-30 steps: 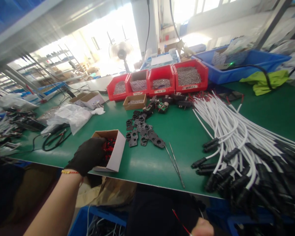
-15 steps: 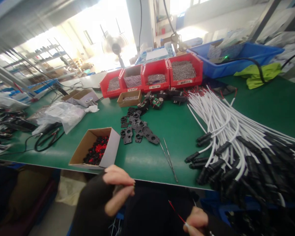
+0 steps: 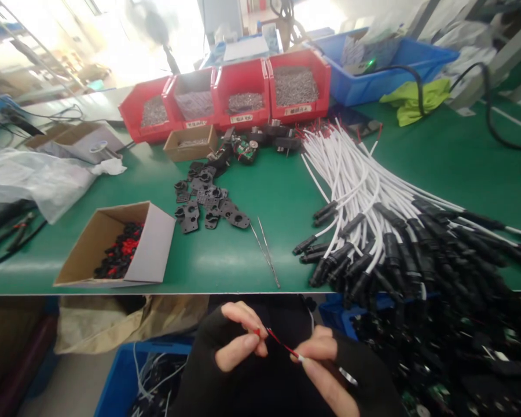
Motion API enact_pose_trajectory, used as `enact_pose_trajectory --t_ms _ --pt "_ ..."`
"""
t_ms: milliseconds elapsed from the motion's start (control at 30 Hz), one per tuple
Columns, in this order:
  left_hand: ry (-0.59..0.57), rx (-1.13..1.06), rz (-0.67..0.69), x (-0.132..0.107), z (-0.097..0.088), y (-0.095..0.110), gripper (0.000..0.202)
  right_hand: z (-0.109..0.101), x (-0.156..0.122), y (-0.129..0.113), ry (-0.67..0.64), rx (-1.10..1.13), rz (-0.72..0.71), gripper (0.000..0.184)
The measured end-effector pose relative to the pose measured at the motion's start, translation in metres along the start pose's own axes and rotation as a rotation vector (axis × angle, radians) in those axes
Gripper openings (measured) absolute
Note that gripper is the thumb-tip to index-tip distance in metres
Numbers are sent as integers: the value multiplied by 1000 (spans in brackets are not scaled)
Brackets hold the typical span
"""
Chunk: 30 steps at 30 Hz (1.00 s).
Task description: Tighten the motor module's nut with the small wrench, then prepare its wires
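Below the table's front edge, my left hand (image 3: 242, 341) pinches a small red piece (image 3: 257, 332) between thumb and forefinger; its exact shape is too small to tell. My right hand (image 3: 323, 362) grips a white cable (image 3: 302, 358) close to its stripped end. Thin red and dark wires (image 3: 282, 344) stick out of that end towards my left fingertips. The wire tips are very close to the red piece; whether they touch, I cannot tell. Most of the cable is hidden by my right hand and dark sleeve.
Tweezers (image 3: 267, 255) lie near the edge. To the left stands a cardboard box (image 3: 154, 249) of small red and black parts. Black plastic parts (image 3: 212, 200) lie mid-table, with red bins (image 3: 243, 120) behind. White cables with black connectors (image 3: 356, 191) are heaped at right. Blue crates (image 3: 113, 370) sit below.
My hands have come together, bringing the wire tips next to the red piece. The camera view has shifted right and downward.
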State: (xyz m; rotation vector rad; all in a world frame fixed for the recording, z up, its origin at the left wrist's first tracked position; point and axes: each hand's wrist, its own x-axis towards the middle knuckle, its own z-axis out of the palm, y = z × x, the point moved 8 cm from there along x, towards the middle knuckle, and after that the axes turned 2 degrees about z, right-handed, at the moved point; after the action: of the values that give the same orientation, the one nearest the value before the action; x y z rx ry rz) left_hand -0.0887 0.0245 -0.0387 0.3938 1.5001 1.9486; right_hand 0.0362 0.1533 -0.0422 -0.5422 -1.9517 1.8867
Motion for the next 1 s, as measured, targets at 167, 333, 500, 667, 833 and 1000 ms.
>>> enact_pose_trajectory --t_ms 167,333,500,667,833,1000 --pt "-22 -28 -41 -3 2 -9 5 -1 2 -2 -63 1 4 14" --pt "-1 -40 -33 -5 1 -13 8 1 1 1 -113 53 34 15" --pt "5 -97 -21 -4 2 -18 8 0 1 2 -98 48 44 14" --pt "-5 -148 -52 -6 6 -18 7 0 0 4 -57 105 43 15" --pt "-29 -223 -105 -4 10 -20 9 1 -2 9 -77 45 70 16" --pt "-57 -311 -84 -4 10 -27 12 3 -2 12 -81 27 73 22"
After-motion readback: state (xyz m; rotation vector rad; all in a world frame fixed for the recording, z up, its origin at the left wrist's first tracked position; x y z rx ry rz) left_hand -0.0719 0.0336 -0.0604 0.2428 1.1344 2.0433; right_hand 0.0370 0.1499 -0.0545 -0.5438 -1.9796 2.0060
